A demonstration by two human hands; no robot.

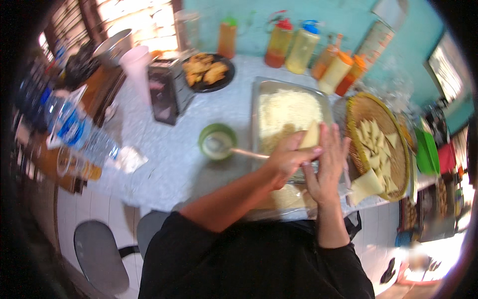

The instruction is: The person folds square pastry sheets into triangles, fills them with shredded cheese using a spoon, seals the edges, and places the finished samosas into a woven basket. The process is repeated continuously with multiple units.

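My left hand grips a pale folded pastry between thumb and fingers, above the near part of a metal tray. My right hand is held flat against the pastry's right side, fingers stretched upward. Behind my hands the tray carries a heap of pale, crumbly filling, browner at its near side. To the right, a round woven basket holds several pale triangular pastries. Pale wrapper sheets lie at its near left edge. Left of the tray is a small green bowl with a long-handled utensil resting in it.
Several sauce bottles line the wall. A black plate of fried food stands behind a dark box-shaped holder. A pink cup, a large water bottle and crumpled tissue are leftward. A grey chair stands on the floor.
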